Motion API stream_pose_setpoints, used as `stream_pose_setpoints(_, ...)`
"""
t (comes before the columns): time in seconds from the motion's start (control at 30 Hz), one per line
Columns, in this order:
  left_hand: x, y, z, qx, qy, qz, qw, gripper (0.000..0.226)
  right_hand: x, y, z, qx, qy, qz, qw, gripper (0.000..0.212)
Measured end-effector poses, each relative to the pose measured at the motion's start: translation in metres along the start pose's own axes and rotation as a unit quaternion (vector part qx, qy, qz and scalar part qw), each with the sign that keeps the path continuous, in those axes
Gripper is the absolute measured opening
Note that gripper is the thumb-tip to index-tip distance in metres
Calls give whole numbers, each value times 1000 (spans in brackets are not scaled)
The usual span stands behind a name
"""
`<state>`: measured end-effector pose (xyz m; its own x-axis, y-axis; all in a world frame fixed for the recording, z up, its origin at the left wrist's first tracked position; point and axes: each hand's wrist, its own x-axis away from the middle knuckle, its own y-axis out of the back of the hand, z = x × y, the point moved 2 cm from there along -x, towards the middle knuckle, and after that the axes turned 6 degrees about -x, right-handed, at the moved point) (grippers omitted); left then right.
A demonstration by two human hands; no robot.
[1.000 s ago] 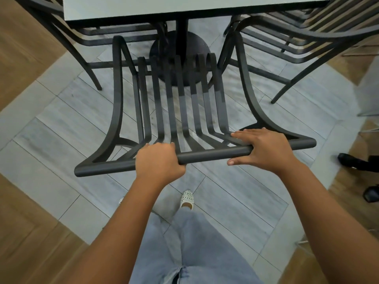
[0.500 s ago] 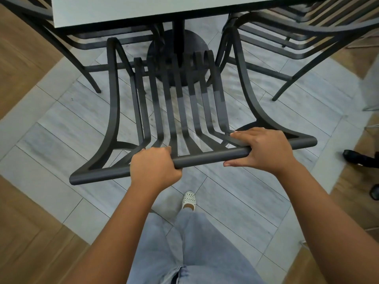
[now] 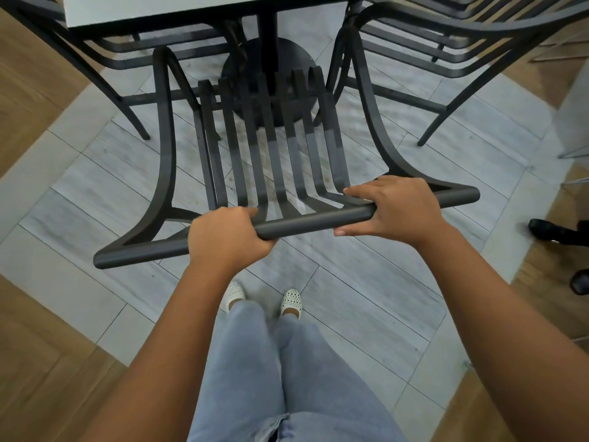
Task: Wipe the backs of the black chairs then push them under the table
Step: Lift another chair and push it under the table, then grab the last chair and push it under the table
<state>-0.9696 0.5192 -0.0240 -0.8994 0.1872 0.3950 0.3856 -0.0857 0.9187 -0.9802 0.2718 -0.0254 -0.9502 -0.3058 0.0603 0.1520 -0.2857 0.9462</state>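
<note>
Pale grey floor tiles (image 3: 366, 282), bordered by wood planking, run beneath a white-topped table (image 3: 191, 8) on a single black pedestal (image 3: 267, 74). At far left, another black chair (image 3: 95, 55) already sits tucked beneath the table edge. At centre stands the black chair (image 3: 264, 148) now in hand, its slatted seat reaching toward the pedestal and its front just meeting the table's shadow. The left hand (image 3: 228, 239) wraps fully around the round top rail (image 3: 315, 220), fingers curled over and under it. The right hand (image 3: 396, 210) holds the same rail further along, fingers lying over the top and thumb hooked beneath, a two-handed hold that looks suited to steering the chair straight in. No cloth is visible in either hand, so the wiping appears done and the push under way. The person's white shoes (image 3: 291, 301) stand close behind. At right, a third black chair (image 3: 446, 36) is parked under the table; dark footwear (image 3: 551, 232) shows at the far edge.
</note>
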Motion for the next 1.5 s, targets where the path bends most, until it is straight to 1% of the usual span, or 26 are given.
stream_pose_setpoints(0.1, 1, 2, -1, 16, -12, 39, 999, 60, 1, 2, 0, 5, 1, 6, 1000, 80)
stream_pose_setpoints(0.2, -2, 7, -2, 37, -10, 102, 994, 76, 0, 4, 2, -12, -9, 9, 1000, 83)
stream_pose_setpoints(0.3, -8, 11, -9, 86, -36, 161, 983, 96, -2, 6, 1, -95, -77, 0, 993, 77)
stream_pose_setpoints(0.37, -16, 16, -20, 130, -64, 189, 971, 106, -4, 5, 1, -113, -115, -10, 987, 74)
stream_pose_setpoints(0.4, -21, 18, -27, 142, -80, 194, 967, 107, -6, 5, 2, -111, -130, -8, 985, 72)
stream_pose_setpoints(0.57, -49, 31, -59, 156, -157, 188, 957, 84, -10, 3, 6, -86, -200, 19, 976, 45)
stream_pose_setpoints(0.7, -73, 36, -80, 155, -197, 204, 946, 73, -17, 4, 5, -107, -248, 75, 960, 36)
stream_pose_setpoints(0.83, -99, 40, -96, 116, -234, 222, 939, 73, -24, 2, 0, -147, -291, 119, 938, 41)
stream_pose_setpoints(1.0, -126, 51, -127, 112, -267, 245, 925, 66, -31, 7, -27, -269, -357, 104, 889, 50)
stream_pose_setpoints(1.13, -140, 58, -158, 94, -277, 262, 920, 70, -23, 24, -62, -273, -387, 56, 879, 42)
stream_pose_setpoints(1.23, -150, 61, -188, 102, -285, 266, 915, 82, -15, 34, -93, -272, -397, 36, 876, 44)
stream_pose_setpoints(1.27, -154, 60, -198, 96, -286, 266, 916, 81, -11, 35, -103, -272, -402, 35, 874, 44)
stream_pose_setpoints(1.37, -172, 54, -232, 67, -292, 251, 921, 63, 1, 35, -137, -280, -414, 40, 865, 47)
stream_pose_setpoints(1.5, -187, 51, -284, 58, -283, 241, 927, 60, 22, 32, -186, -307, -419, 70, 852, 56)
